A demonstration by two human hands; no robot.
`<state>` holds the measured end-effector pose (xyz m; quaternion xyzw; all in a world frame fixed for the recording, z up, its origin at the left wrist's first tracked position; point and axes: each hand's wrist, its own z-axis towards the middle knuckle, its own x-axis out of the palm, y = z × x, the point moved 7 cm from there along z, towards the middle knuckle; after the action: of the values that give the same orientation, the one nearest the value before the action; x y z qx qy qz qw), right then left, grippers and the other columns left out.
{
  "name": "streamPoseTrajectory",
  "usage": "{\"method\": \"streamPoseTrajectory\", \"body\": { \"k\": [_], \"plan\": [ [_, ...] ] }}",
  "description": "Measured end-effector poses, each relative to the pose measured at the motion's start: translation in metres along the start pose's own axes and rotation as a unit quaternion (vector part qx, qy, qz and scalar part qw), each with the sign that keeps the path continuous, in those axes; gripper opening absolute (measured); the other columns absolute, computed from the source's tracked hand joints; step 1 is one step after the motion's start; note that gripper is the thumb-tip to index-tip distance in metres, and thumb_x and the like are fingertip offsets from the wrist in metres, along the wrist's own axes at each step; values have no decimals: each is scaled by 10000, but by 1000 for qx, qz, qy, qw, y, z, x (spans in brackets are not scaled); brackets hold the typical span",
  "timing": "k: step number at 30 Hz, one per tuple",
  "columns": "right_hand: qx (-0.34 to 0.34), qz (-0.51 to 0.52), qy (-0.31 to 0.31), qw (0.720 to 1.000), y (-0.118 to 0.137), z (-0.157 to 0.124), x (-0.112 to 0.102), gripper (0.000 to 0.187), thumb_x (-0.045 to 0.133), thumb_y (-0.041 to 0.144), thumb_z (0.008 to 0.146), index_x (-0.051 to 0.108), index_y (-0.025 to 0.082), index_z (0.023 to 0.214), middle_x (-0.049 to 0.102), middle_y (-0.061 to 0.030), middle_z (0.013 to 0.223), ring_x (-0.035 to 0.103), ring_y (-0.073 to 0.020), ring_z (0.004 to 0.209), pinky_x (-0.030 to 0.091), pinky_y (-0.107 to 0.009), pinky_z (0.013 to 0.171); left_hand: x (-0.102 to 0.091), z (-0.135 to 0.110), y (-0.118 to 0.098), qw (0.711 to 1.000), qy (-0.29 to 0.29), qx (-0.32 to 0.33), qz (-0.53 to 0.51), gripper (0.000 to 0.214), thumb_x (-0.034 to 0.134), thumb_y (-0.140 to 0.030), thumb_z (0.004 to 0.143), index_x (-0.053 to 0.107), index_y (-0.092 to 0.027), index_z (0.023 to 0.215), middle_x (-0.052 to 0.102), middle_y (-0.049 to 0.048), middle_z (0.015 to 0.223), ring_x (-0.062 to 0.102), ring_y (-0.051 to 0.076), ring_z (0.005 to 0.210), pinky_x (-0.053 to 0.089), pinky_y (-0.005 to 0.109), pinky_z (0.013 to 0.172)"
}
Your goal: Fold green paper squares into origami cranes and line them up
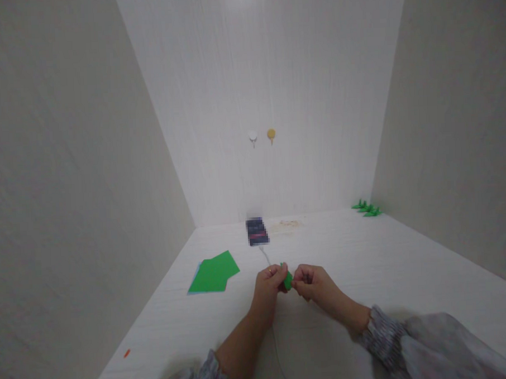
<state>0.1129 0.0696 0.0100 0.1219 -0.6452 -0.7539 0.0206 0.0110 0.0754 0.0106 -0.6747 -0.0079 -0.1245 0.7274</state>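
Between my two hands is a small piece of folded green paper (288, 280), above the middle of the white table. My left hand (268, 289) grips it from the left, thumb on top and fingers curled beneath. From the right, my right hand (318, 284) pinches at the paper's right edge, its fingers closed together. The underside of the folded piece is hidden by the left fingers. Flat green paper sheets (215, 274) lie left of my hands, with a thin light-blue edge showing below them.
Several folded green paper pieces (366, 208) sit in the far right corner. A dark phone-like device (257, 232), its face blurred, lies near the back wall. A white cable (265, 256) runs from it under my hands. A small orange object (126, 353) lies at the left edge.
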Motion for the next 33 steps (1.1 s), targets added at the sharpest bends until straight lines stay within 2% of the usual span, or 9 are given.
{"method": "streamPoseTrajectory", "body": {
  "k": [7, 12, 17, 21, 27, 33],
  "plan": [
    [10, 13, -11, 1000, -5, 1, -5, 104, 531, 197, 596, 461, 173, 522, 428, 70, 385, 338, -53, 331, 246, -182, 352, -4, 2, 2, 1000, -13, -16, -7, 365, 560, -474, 660, 572, -120, 574, 507, -3, 500, 422, 83, 468, 313, 221, 480],
    [-3, 25, -30, 999, -3, 3, -11, 129, 547, 222, 606, 472, 166, 518, 433, 63, 378, 349, -57, 342, 256, -189, 369, 0, 0, 4, 996, 25, -39, -74, 262, 650, -367, 605, 617, -115, 666, 549, 7, 578, 473, 89, 529, 372, 220, 528],
    [-7, 92, -22, 995, 4, 1, -14, 151, 568, 247, 622, 481, 161, 533, 459, 57, 397, 376, -63, 366, 298, -198, 401, 4, -4, 3, 984, 60, -45, -160, 241, 664, -247, 608, 645, -103, 799, 613, 55, 716, 529, 111, 623, 417, 241, 610],
    [-25, 105, -15, 994, 8, 2, -14, 167, 587, 288, 639, 518, 151, 575, 501, 42, 472, 415, -70, 412, 325, -206, 431, 5, -3, 2, 985, 73, -26, -155, 233, 691, -200, 581, 657, -118, 796, 632, 45, 743, 536, 99, 633, 413, 234, 646],
    [-34, 80, -45, 995, 6, 5, -18, 178, 612, 318, 632, 570, 148, 667, 517, 40, 479, 462, -88, 430, 350, -220, 461, 0, 3, 5, 992, 42, -1, -120, 242, 708, -189, 555, 658, -139, 786, 644, 28, 721, 539, 111, 651, 401, 243, 663],
    [-27, 52, -57, 997, 2, 5, -20, 187, 599, 321, 645, 609, 141, 692, 504, 40, 428, 465, -97, 412, 346, -223, 455, 7, 2, 1, 992, 84, 19, -93, 255, 679, -189, 593, 650, -132, 840, 650, 47, 774, 547, 131, 701, 391, 250, 689]
  ]
}}
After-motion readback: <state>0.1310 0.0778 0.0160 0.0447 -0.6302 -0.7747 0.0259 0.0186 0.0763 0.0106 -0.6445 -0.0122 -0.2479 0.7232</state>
